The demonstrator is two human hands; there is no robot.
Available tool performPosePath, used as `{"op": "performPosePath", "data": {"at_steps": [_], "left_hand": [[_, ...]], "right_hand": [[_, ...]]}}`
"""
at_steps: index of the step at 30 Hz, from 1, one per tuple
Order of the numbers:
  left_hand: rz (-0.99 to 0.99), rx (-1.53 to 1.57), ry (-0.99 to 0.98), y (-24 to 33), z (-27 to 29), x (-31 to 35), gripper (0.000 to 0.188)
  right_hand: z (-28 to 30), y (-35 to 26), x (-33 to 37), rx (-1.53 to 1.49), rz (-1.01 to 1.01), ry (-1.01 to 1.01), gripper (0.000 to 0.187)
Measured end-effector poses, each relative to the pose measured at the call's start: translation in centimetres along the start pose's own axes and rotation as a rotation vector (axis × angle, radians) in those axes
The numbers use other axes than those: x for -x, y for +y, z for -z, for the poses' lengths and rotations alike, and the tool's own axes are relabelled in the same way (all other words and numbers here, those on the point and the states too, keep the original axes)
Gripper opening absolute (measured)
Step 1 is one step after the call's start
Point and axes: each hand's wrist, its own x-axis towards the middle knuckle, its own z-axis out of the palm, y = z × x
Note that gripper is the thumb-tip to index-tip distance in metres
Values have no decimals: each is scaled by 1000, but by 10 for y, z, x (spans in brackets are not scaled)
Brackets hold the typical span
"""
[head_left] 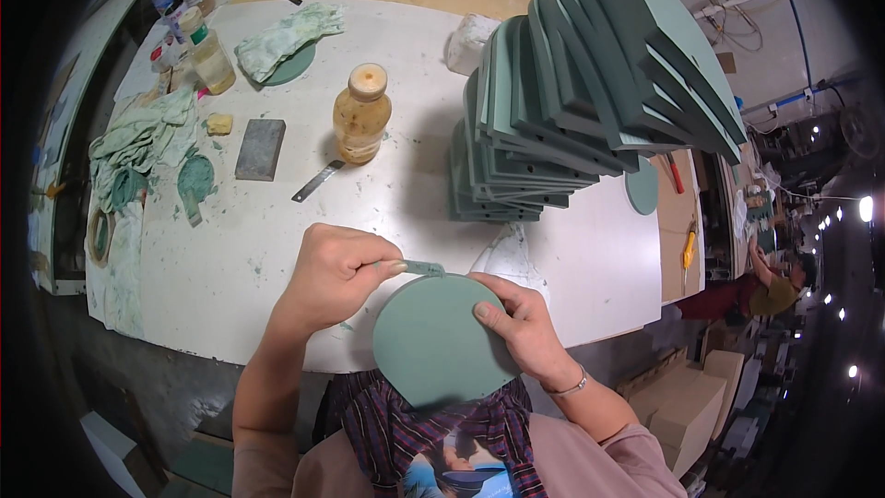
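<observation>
My right hand [523, 321] grips the right edge of a round green board [442, 337] with one flat side, thumb on its face. The board is tilted up over my lap at the table's front edge. In my closed left hand [343, 269] is a narrow flat strip smeared with green [424, 268], pinched between thumb and fingers. Its tip meets the board's upper edge. Whether it is a blade or another tool, I cannot make out. A white cloth [514, 263] lies just beyond my right hand.
A tall, leaning stack of green boards [544, 101] rises at the right. A capped jar [361, 120], a metal blade [318, 181] and a grey block [260, 149] stand or lie mid-table. Stained rags [152, 134] and bottles [210, 60] occupy the left side.
</observation>
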Motion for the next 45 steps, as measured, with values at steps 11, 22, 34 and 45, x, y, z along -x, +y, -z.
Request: {"op": "performPosePath", "data": {"at_steps": [11,22,34,45], "left_hand": [[33,22,79,1,3,8,2],[180,90,72,2,12,35,4],[61,-11,113,0,1,42,3],[-58,-149,193,-1,-7,36,5]], "right_hand": [[4,4,0,29,-9,-5,39],[8,8,5,-228,-37,100,39],[9,11,8,-298,-61,124,35],[12,18,10,-291,-56,152,35]]}}
